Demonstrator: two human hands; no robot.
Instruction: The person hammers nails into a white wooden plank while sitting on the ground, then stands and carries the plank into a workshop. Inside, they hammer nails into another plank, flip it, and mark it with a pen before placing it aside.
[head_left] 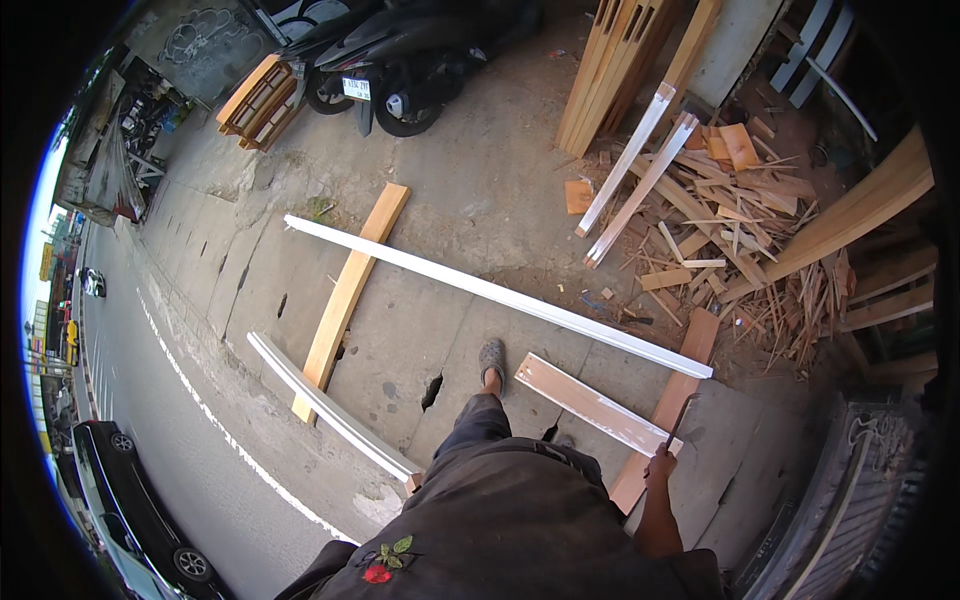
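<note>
My right hand is closed around a thin dark tool whose tip reaches the near end of a short white-painted board. That board rests on a bare wooden plank on the concrete. A long white board lies across the ground beyond it, laid over a second bare plank. Another white board lies to the left, near the kerb. My foot in a grey sandal stands between the boards. My left hand is hidden from view.
A heap of wood offcuts lies at the right, with leaning timber frames behind it. Parked scooters and a wooden crate stand at the back. The concrete has a crack. A road with cars runs along the left.
</note>
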